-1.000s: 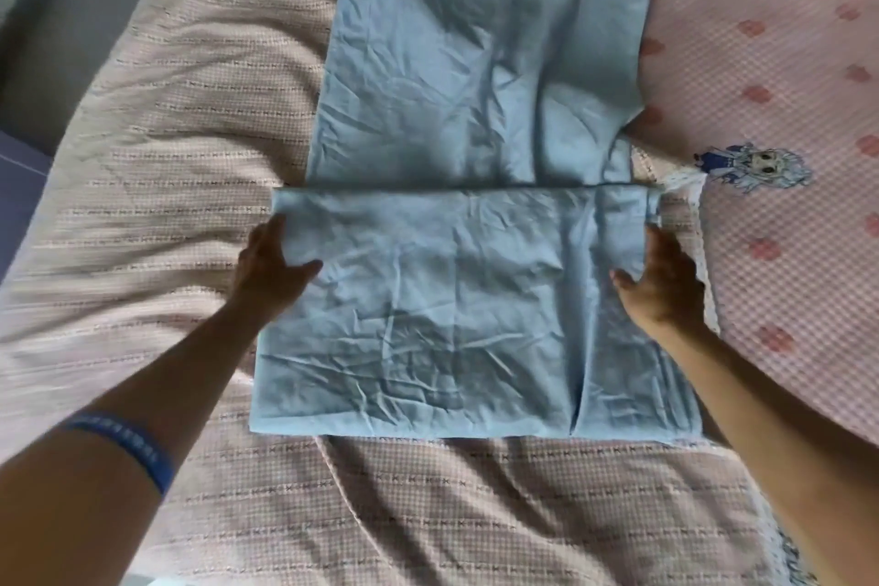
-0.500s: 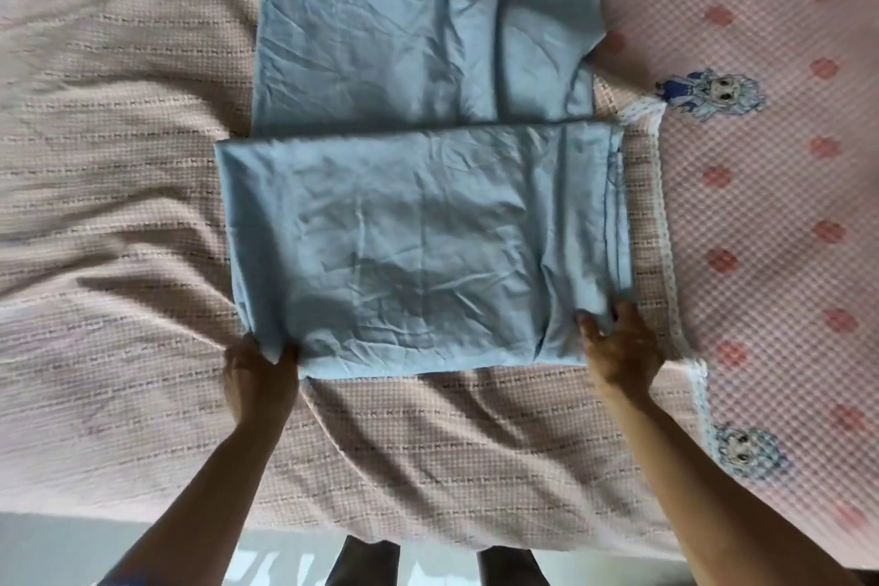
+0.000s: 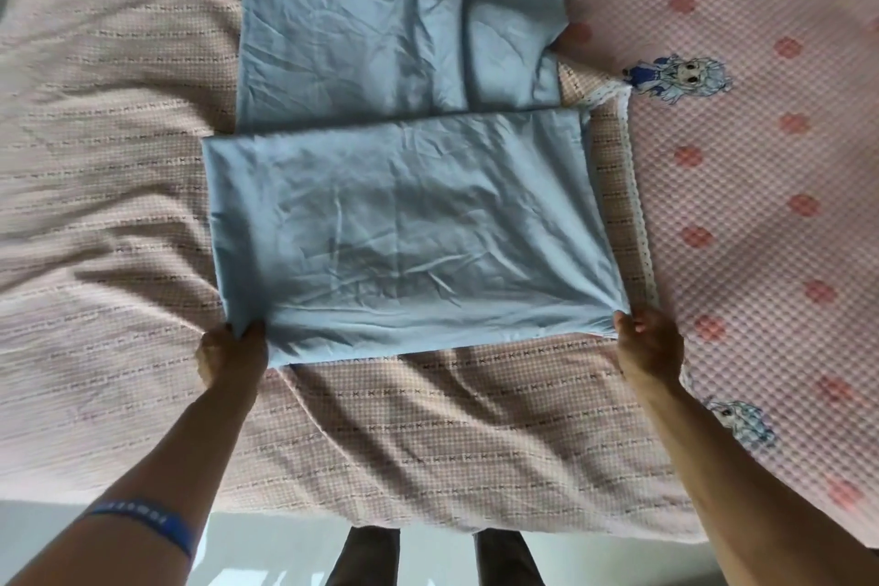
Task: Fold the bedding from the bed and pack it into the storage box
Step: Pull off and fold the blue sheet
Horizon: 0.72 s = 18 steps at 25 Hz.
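A light blue sheet point(image 3: 404, 228) lies on the bed, its near part folded over into a wrinkled rectangle while the rest stretches away toward the top of the view. My left hand point(image 3: 230, 350) pinches the near left corner of the folded part. My right hand point(image 3: 649, 343) pinches the near right corner. Both corners are lifted slightly off the bed. No storage box is in view.
Under the sheet lies a beige woven blanket point(image 3: 95, 205) with rows of small marks. To the right is a pink quilted cover point(image 3: 761, 205) with red dots and cartoon figures. The bed's near edge point(image 3: 428, 523) and pale floor point(image 3: 266, 552) show below, with my legs.
My hands moved from the sides of the folded part to its near corners and took hold of them. The view shifted back, showing the bed edge and floor.
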Tool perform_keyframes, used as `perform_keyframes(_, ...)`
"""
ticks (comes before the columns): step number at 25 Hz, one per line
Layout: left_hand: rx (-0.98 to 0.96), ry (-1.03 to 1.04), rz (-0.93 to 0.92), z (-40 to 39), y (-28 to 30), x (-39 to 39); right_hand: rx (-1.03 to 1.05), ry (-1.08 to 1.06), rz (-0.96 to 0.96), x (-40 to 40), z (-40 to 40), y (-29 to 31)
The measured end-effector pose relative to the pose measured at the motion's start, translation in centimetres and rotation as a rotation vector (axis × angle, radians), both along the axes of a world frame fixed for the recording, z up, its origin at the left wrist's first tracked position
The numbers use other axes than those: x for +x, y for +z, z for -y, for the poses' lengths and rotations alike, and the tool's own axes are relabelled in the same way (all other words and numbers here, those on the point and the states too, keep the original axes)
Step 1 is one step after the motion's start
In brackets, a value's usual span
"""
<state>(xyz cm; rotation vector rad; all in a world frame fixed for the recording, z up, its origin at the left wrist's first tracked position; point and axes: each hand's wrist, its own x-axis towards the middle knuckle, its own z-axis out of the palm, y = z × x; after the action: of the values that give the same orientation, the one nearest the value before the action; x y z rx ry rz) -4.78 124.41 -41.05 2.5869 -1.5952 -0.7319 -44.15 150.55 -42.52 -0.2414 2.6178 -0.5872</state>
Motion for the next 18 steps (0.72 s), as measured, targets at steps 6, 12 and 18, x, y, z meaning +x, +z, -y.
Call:
perform_keyframes(6, -0.321, -0.839, 0.111, -6.8, 2.0, -2.7, -0.27, -0.26, 0.335, 3.2, -1.2, 0.8)
perform_keyframes(12, -0.168, -1.065, 0.176, -7.7, -1.8, -2.2, -0.454, -0.68, 0.529, 0.7, 0.9, 1.5)
perform_keyframes(18, -0.195, -1.142, 0.273, -8.1, -1.6, -2.6, -0.063, 0.173, -0.203, 5.5, 0.2, 3.2)
